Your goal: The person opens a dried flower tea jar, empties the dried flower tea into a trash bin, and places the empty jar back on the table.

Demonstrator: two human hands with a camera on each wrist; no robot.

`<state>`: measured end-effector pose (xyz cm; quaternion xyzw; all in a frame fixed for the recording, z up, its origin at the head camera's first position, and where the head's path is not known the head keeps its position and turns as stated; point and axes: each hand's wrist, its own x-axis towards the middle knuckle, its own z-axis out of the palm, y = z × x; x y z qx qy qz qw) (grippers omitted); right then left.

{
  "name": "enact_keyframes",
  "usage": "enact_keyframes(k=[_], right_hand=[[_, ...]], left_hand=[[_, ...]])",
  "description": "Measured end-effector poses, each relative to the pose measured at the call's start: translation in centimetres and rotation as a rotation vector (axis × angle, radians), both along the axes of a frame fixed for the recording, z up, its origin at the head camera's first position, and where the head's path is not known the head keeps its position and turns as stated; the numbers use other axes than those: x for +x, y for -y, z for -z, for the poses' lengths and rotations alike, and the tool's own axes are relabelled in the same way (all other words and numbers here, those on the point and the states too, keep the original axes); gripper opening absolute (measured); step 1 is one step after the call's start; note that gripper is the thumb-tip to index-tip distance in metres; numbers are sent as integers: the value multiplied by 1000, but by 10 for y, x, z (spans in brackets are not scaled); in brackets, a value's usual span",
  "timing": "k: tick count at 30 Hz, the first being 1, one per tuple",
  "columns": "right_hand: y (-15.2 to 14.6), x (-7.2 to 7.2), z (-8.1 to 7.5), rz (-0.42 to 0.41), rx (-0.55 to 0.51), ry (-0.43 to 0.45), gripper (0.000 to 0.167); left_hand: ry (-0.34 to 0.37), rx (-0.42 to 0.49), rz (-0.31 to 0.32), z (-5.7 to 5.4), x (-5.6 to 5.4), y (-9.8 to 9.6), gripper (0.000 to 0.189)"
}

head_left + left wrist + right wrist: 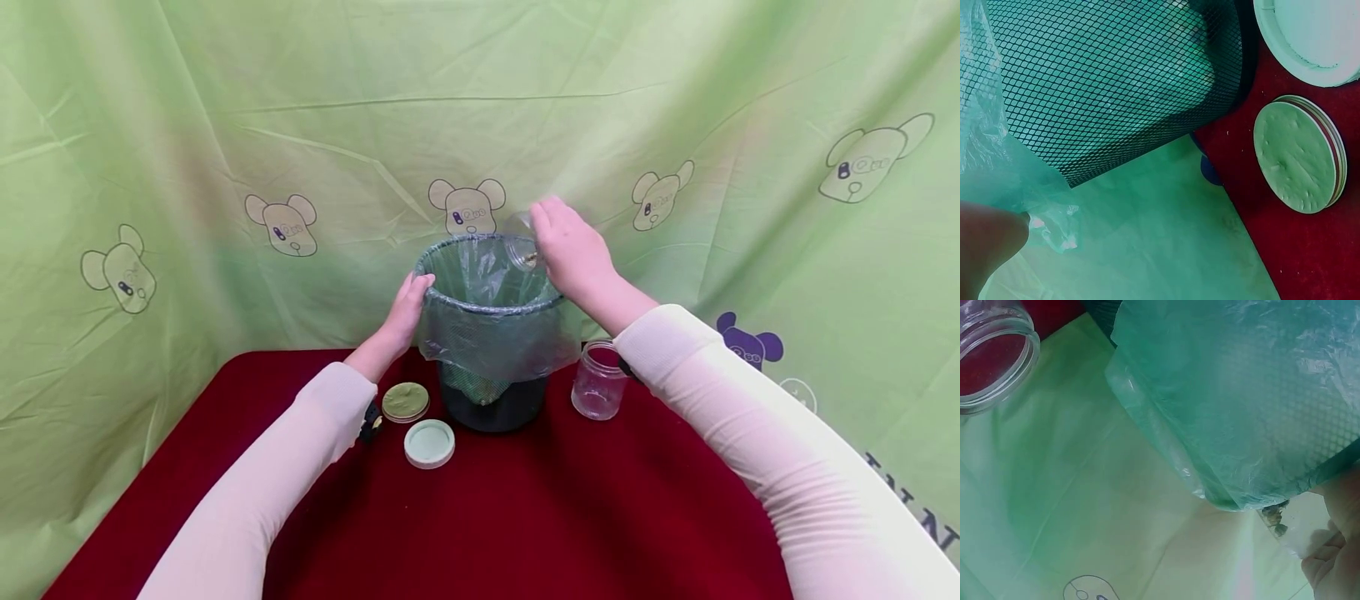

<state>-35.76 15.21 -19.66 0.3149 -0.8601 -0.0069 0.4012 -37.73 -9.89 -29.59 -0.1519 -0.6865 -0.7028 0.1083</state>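
A black mesh trash bin (491, 410) stands near the table's back edge, a translucent green plastic bag (498, 343) lining it and folded over its rim. At the rim's left side my left hand (406, 310) grips bin and bag together. My right hand (572, 252) holds a clear jar (519, 243) tipped over the right part of the bin's opening. Small dry brownish-green bits (1274, 517) lie inside the jar near its lower side in the right wrist view. Part of the jar is hidden behind the fingers.
Right of the bin stands a second clear jar (599, 385), uncovered. Left of the bin, a green-topped lid (406, 401) and a pale lid (430, 444) lie on the dark red tablecloth (510, 517). A green printed curtain (360, 167) hangs close behind.
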Motion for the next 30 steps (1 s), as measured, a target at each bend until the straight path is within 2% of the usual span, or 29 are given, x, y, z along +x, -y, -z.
enact_keyframes(k=[3,10,17,30], right_hand=[[2,1,0,5,25,-23,42],[5,1,-2,66,95,1,48],[7,-1,-2,51,183,-71,43],[10,1,-3,66,267,-64,48]], left_hand=[[0,0,-4,0,0,0,67],[1,-13,-8,1,-2,0,68],[7,-17,-14,1,-2,1,66],[1,-9,-4,2,-4,1,67]])
